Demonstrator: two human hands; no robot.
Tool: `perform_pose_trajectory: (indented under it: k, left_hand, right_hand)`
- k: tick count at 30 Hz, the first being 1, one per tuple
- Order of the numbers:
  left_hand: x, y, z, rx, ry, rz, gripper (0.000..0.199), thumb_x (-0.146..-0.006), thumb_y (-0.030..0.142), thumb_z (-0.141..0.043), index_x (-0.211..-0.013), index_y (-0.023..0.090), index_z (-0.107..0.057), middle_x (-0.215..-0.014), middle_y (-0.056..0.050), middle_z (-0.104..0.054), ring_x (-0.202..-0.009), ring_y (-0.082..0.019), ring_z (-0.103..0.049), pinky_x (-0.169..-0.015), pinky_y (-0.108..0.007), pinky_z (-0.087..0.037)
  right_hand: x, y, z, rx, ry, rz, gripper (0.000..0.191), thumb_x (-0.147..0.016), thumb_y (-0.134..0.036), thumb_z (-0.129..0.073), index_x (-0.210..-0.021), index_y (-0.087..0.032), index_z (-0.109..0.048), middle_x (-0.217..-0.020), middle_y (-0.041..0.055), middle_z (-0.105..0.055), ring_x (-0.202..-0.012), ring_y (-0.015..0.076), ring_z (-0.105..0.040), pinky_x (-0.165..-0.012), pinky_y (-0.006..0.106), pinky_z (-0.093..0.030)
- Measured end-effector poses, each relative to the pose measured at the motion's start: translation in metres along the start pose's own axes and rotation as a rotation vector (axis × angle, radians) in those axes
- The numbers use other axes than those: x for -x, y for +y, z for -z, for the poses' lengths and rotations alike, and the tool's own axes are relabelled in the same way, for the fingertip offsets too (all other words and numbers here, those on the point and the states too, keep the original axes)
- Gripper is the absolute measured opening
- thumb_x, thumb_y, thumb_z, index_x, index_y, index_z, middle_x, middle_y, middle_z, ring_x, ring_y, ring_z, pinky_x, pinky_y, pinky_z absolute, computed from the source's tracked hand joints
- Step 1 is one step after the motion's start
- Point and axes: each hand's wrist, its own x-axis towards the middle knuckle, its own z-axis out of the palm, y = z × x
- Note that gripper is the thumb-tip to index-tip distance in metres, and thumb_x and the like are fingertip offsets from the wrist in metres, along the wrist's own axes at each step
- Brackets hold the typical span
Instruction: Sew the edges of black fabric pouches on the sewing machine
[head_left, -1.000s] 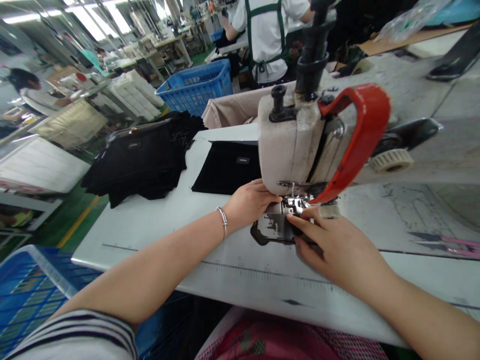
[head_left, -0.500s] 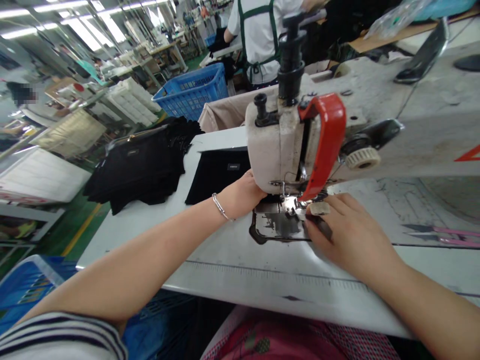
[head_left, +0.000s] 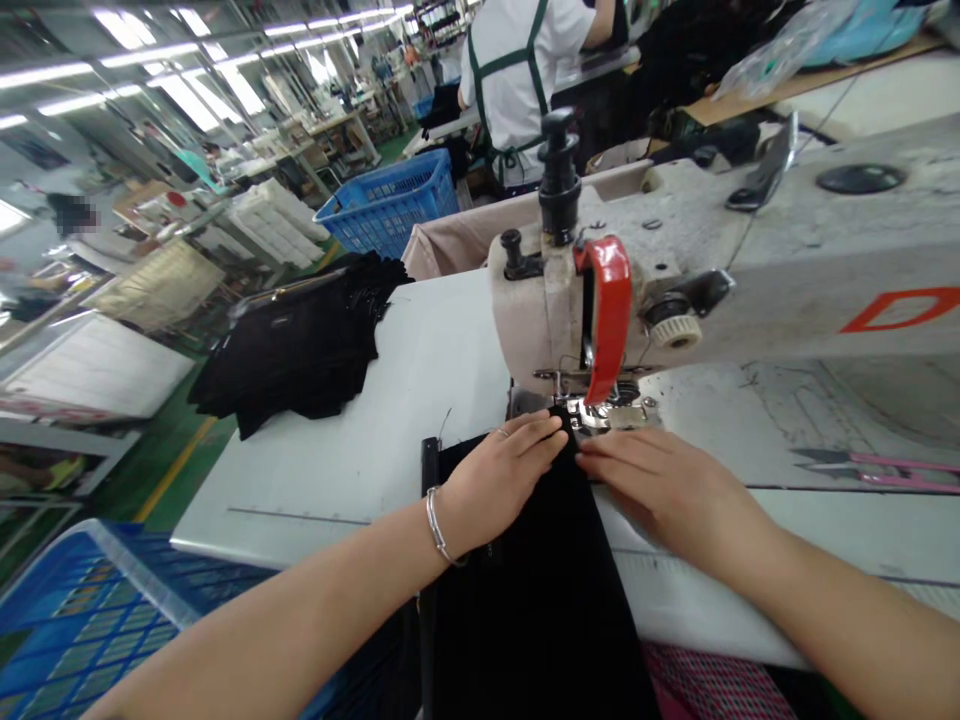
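Directly under left grip (head_left: 495,485), black cloth (head_left: 544,600), right grip (head_left: 667,490) alongside.

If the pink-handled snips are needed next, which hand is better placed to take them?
Probably the right hand: the pink-handled snips lie on its side of the sewing machine, beyond it to the right. The left hand rests on the black fabric, farther away.

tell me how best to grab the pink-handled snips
Probably best by the pink handles, fingers coming from above and the picture's right: the snips lie flat on the table, dark blades pointing left.
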Motion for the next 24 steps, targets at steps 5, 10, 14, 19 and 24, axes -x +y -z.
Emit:
perform_pose_trajectory:
  k: [5,10,14,19,24]
  left_hand:
    - [0.000,-0.011,-0.003,0.067,-0.019,-0.009,0.035,-0.097,0.016,-0.044,-0.131,0.014,-0.048,-0.135,-0.007,-0.053,-0.132,-0.018,-0.043,-0.111,-0.034,-0.042]
    - [-0.014,-0.042,-0.003,0.128,-0.092,-0.003,0.036,-0.095,0.016,-0.047,-0.131,0.018,-0.050,-0.136,-0.007,-0.053,-0.131,-0.017,-0.046,-0.113,-0.036,-0.039]
    - [-0.006,-0.022,0.020,0.131,-0.247,0.000,0.045,-0.096,0.025,-0.048,-0.139,0.015,-0.042,-0.147,-0.012,-0.041,-0.140,-0.022,-0.032,-0.117,-0.044,-0.029]
    - [0.051,0.065,0.041,0.154,-0.395,0.001,0.093,-0.078,0.051,-0.068,-0.149,0.013,-0.021,-0.157,-0.016,-0.016,-0.145,-0.035,-0.012,-0.116,-0.056,-0.023]
    - [0.094,0.096,0.026,0.331,-0.142,0.131,0.051,-0.094,0.011,-0.043,-0.144,0.014,-0.033,-0.147,-0.010,-0.041,-0.142,-0.023,-0.028,-0.117,-0.045,-0.029]
  right_hand:
    - [0.003,-0.011,-0.005,0.001,-0.050,-0.035,0.026,-0.090,-0.011,-0.052,-0.112,-0.014,-0.063,-0.106,0.0077,-0.065,-0.099,0.0207,-0.058,-0.089,0.039,-0.048]
    - [-0.005,-0.007,-0.010,0.072,-0.080,-0.081,0.030,-0.090,-0.014,-0.051,-0.119,-0.015,-0.061,-0.110,0.0103,-0.063,-0.098,0.0238,-0.058,-0.084,0.041,-0.049]
    - [0.000,-0.020,0.001,0.002,-0.073,-0.123,0.034,-0.092,-0.016,-0.051,-0.126,-0.017,-0.056,-0.118,0.0102,-0.059,-0.107,0.0252,-0.053,-0.092,0.044,-0.045]
    - [0.047,-0.085,0.023,-0.304,-0.041,-0.296,0.010,-0.092,-0.020,-0.052,-0.087,-0.019,-0.061,-0.082,0.0027,-0.061,-0.074,0.0152,-0.056,-0.066,0.029,-0.045]
    - [0.077,-0.131,0.014,-0.727,-0.325,-0.713,0.032,-0.099,-0.035,-0.037,-0.078,-0.022,-0.058,-0.075,-0.0008,-0.062,-0.067,0.0132,-0.057,-0.063,0.026,-0.043]
